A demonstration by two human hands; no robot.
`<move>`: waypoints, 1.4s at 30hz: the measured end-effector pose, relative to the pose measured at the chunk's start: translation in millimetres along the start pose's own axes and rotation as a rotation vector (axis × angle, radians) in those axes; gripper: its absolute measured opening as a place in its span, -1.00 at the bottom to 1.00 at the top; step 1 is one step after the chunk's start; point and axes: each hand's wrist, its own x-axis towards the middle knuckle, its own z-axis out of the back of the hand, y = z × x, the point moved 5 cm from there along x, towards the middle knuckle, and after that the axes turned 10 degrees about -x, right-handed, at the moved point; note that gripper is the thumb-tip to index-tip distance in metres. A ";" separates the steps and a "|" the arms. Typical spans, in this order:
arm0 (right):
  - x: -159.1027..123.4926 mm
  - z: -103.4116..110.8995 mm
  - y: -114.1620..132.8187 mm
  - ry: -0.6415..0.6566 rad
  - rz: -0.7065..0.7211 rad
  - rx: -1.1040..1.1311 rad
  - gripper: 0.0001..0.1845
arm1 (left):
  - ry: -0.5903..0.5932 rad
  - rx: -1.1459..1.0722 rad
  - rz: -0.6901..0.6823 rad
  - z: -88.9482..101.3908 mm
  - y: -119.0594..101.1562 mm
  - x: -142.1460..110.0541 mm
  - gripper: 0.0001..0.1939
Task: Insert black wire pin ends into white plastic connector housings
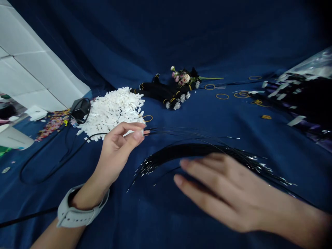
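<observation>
1 curved sheaf of fine black fibres (197, 150), its tips glinting silver, lies on the blue cloth (166, 224) in front of you, near and right of centre, with a few loose strands arcing toward the far side. Your left hand (118, 148) is to the left of it, thumb and fingertips pressed together in a pinch on a small white piece (135, 132). Thin strand ends run out rightward from that pinch, though you cannot tell from this view how many are caught. Your right hand (233, 195) is spread, fingers apart and a little blurred, low over the sheaf at the near right; its fingertips sit just over the strands, and whether they touch is hard to tell. A grey watch (80, 214) wraps your left wrist. Just past your left hand is a heap of white pieces (111, 112), with a black power adapter (80, 110) at its far left edge and a black cable (52, 166) looping across the cloth on the left. Farther back, black bundles with silver tips (166, 95) lie beside artificial flowers (183, 77), orange rubber bands (222, 96) are scattered to the right, and a plastic bag (303, 91) of black material lies at the far right.
</observation>
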 end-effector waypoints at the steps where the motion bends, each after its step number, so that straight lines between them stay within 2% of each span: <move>1: 0.6 -6.5 12.1 0.008 0.086 -0.014 -0.67 | -0.005 0.006 0.033 0.7 2.5 0.9 -0.89; 2: 0.9 -15.3 18.8 0.046 0.096 -0.032 -0.68 | -0.011 0.012 0.067 1.1 4.7 1.1 -0.89; 4: 0.4 -36.1 21.1 0.173 -0.002 -0.008 -0.72 | -0.012 0.021 0.126 0.6 7.9 0.0 -0.94; 6: -1.3 -52.9 19.4 0.265 -0.072 0.049 -0.83 | -0.003 0.021 0.167 -0.9 9.8 -2.1 -0.86; 9: -2.3 -61.7 17.8 0.304 -0.101 0.098 -0.84 | 0.014 0.010 0.215 -3.5 12.3 -5.1 -0.74; 12: -1.2 -54.2 23.5 0.307 -0.070 0.129 -0.79 | 0.029 0.010 0.257 -5.3 15.7 -7.1 -0.68; 15: 1.6 -37.6 32.5 0.305 -0.054 0.185 -0.71 | 0.043 0.024 0.263 -7.5 17.5 -9.2 -0.69; 20: 6.5 -9.3 25.5 0.196 -0.226 0.349 -0.70 | 0.099 0.057 0.241 -21.0 16.9 -20.4 -0.73; 26: 4.2 6.2 -5.7 0.065 -0.427 0.301 -0.94 | 0.155 0.110 0.162 -40.3 8.6 -42.4 -0.71; 29: 1.7 8.5 -14.9 0.022 -0.479 0.284 -0.90 | 0.162 0.075 0.161 -42.3 6.4 -45.6 -0.67; 36: -2.5 -2.3 -20.2 0.006 -0.486 0.348 -0.90 | 0.163 -0.087 0.347 -39.4 20.5 -43.7 -0.70; 42: -4.8 -6.0 -17.7 0.038 -0.511 0.354 -0.91 | 0.171 -0.057 0.355 -38.9 20.4 -44.8 -0.70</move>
